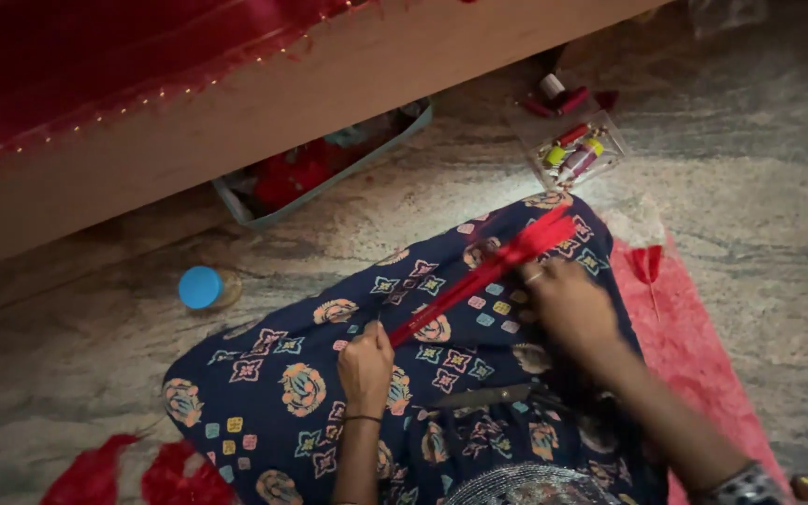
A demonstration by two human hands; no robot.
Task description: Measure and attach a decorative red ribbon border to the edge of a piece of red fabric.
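At the far left a small jar with a blue lid (202, 287) stands on the stone floor (750, 187), well apart from either hand, and scraps of red cloth (133, 475) lie at the bottom edge, partly cut off. The left hand (365, 360) rests on a dark floral-print lap (282, 393), its fingers curled together and pinched on the lower end of a red bundle of threads (483, 274). That bundle runs straight and taut, its long axis slanting from the left fingers up and to the right, its far end fanning slightly past the right fingers. The right hand (568, 301) clamps the bundle near that upper end; its fingertips are folded under and hidden by the back of the hand, so how they grip cannot be made out. Beyond the right fingers a clear box of thread spools (572, 150) sits on the floor, blurred. A pink mat (694, 346) lies to the right of the right wrist
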